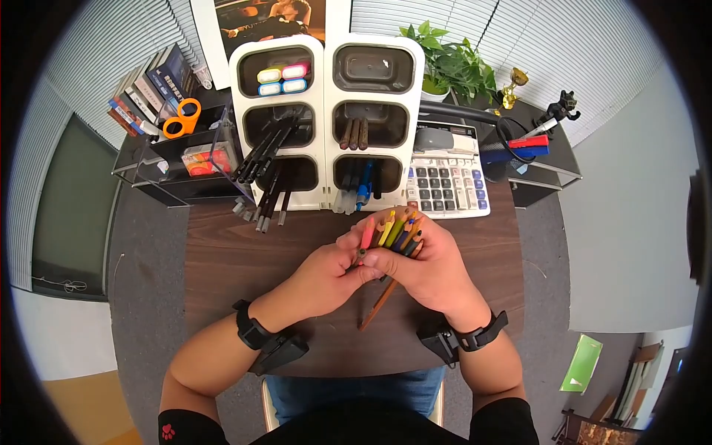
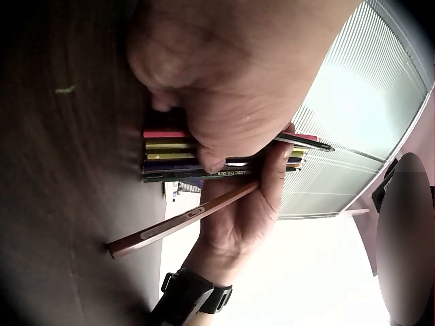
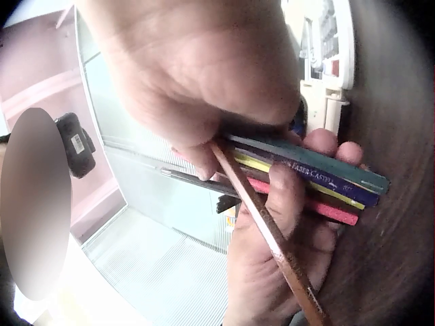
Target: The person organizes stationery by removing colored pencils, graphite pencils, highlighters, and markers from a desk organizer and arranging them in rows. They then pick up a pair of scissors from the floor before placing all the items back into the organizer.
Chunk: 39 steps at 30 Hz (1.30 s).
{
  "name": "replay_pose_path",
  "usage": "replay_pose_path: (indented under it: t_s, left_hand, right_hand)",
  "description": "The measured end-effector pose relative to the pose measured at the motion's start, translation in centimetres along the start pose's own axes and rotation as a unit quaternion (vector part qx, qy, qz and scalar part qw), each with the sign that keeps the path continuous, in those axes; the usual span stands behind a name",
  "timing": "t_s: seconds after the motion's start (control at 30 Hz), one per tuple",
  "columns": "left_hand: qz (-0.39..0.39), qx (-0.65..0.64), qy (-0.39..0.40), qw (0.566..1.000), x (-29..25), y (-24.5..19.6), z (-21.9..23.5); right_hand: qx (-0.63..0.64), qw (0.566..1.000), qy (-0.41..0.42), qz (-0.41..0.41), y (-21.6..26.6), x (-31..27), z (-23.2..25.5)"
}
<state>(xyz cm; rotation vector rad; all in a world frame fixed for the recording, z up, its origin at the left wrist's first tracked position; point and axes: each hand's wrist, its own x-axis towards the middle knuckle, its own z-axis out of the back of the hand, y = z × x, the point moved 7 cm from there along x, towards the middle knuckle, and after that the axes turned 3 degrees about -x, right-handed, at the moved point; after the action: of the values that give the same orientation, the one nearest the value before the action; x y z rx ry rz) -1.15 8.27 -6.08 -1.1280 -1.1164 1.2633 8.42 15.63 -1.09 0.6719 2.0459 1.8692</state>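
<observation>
The left hand and right hand meet above the desk, in front of the rack. Between them is a bunch of pencils, roughly upright, tips up and blunt ends toward the desk; whether those ends touch the wood I cannot tell. The left fingers are curled round the bunch with the thumb pressed in, and the right fingers wrap it from the other side, thumb bent over it. Pink, yellow, blue and green barrels show, with FABER-CASTELL lettered on a blue barrel. 1 brown pencil slants out below the right hand, its lower end toward the person.

The rack has 2 columns of 3 compartments: 4 markers lie at top left, black pens jut from middle left, 3 brown sticks sit in middle right, and a blue pen is among those at bottom right. The calculator is just beside the rack; orange scissors stand at the far left, near the books
</observation>
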Motion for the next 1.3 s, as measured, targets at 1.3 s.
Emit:
replay_pose_path:
  t_s: [1.3]
  left_hand:
    - [0.038, 0.007, 0.022, 0.999, 0.0, -0.2, -0.1]
  right_hand:
    - [0.037, 0.998, 0.055, -0.016, 0.1, 0.1, -0.5]
